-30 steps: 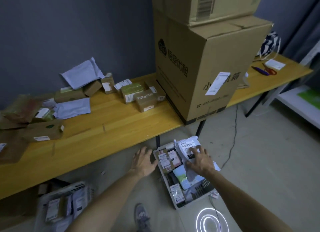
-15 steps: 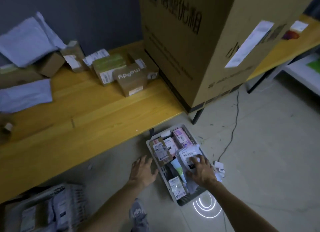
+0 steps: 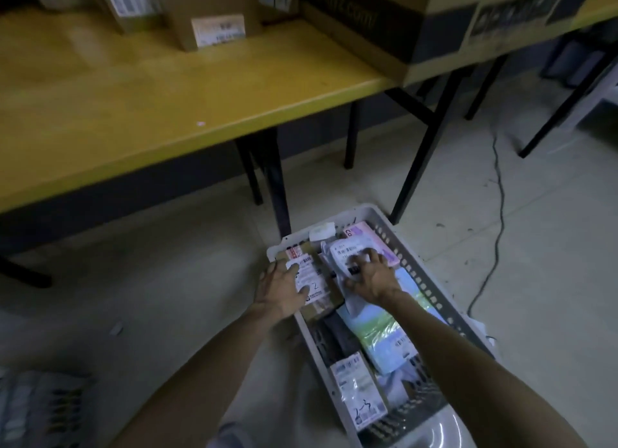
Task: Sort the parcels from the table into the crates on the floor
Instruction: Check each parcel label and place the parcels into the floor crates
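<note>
A label (image 3: 313,281) on the brown parcel (image 3: 322,308) bears a handwritten "2"; the pink parcel (image 3: 368,233) shows "CO".

A dim parcel-sorting storeroom: labelled cardboard boxes (image 3: 214,22) stand on the yellow table (image 3: 133,96), and a perforated crate (image 3: 420,283) of labelled parcels (image 3: 359,394) sits on bare concrete floor (image 3: 167,263) just before that table.

The left hand (image 3: 281,290) and right hand (image 3: 371,277) are bare, each with slim fingers and plain knuckles. The left forearm (image 3: 200,377) and right forearm (image 3: 468,360) are bare too, uncovered from the wrist to the bottom edge of the view, lean at the wrist and broadening toward the camera. Between them, at the bottom edge, the rounded toe of a grey-blue shoe (image 3: 230,436) shows, too blurred for detail.
</note>
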